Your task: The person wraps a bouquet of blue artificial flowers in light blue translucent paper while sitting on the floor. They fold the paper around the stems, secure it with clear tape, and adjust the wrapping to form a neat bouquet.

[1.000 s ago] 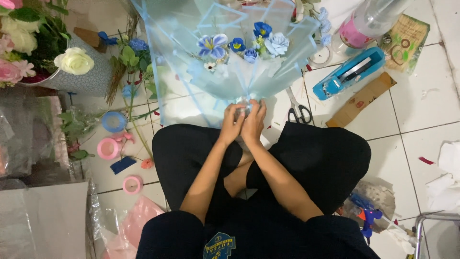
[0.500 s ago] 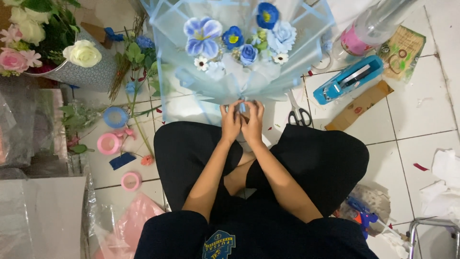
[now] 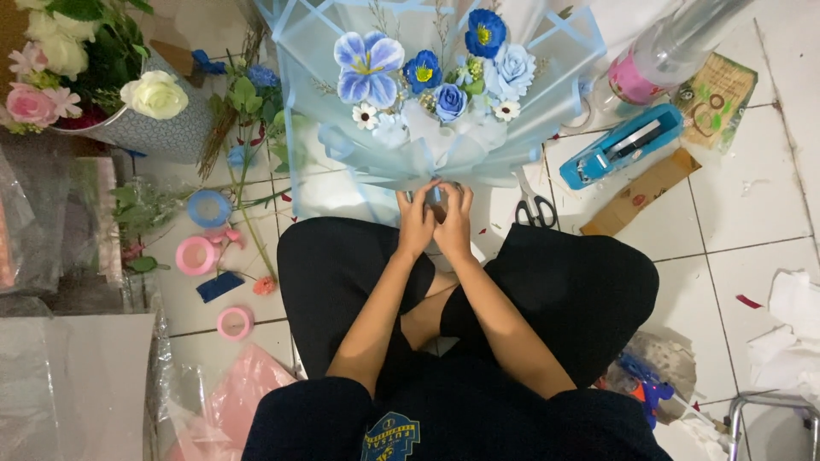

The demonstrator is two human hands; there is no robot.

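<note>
While three tape rolls (image 3: 208,208) lie aside, both hands' fingers (image 3: 451,203) pinch one bouquet's (image 3: 427,94) neck.

white tiled floor (image 3: 752,222) with dark grout, evenly lit. by the patterned pot (image 3: 162,128) of flowers at its left edge lie clear plastic sheets (image 3: 51,222). far right of the pot, low, a metal frame (image 3: 773,410).
</note>
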